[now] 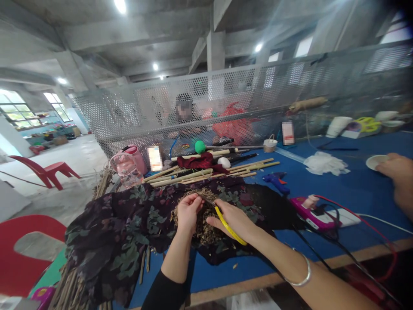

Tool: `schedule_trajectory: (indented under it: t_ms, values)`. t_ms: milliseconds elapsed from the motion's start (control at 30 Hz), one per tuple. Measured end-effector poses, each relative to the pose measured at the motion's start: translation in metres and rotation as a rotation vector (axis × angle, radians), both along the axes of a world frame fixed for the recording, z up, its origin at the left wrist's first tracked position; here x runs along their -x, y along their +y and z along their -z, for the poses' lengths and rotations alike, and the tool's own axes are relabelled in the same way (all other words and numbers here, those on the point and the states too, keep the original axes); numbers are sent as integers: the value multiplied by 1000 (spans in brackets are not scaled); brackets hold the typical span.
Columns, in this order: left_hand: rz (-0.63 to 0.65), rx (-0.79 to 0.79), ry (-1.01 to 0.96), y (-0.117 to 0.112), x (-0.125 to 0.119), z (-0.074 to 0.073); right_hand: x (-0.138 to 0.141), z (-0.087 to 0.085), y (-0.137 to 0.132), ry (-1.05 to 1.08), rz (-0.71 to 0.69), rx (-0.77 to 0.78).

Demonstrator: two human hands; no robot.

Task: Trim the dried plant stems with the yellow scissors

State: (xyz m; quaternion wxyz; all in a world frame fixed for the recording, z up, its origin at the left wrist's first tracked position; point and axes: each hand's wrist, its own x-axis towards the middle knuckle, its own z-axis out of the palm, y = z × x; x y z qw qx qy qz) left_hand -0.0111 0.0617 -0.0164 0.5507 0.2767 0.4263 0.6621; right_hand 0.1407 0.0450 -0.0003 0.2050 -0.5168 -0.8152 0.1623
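Observation:
My right hand [234, 219] is wrapped round yellow-handled shears [227, 224], whose dark blades point left toward my other hand. The fingers of my left hand [189, 209] are pinched together at the blade tips; a small dark piece seems to be between them, too small to name. Both hands are over a heap of dry brown plant bits [209, 228]. The heap lies on a dark floral cloth [129, 224] spread over the blue table [309, 185].
Behind the cloth lie sticks [193, 174], a dark red cloth [200, 161] and a green ball [200, 147]. To the right are a blue glue gun [277, 182], a magenta power strip [312, 215] with cables, and another person's hand [398, 168]. A perforated metal screen [142, 112] stands behind.

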Motion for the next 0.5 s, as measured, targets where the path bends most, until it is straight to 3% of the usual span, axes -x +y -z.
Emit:
schedule_trajectory:
  t_ms: [300, 500]
  values:
    - [-20, 63, 20, 0, 1, -2, -1, 6, 3, -23, 64, 36]
    - [-5, 108, 119, 0, 0, -1, -7, 9, 8, 42, 0, 114]
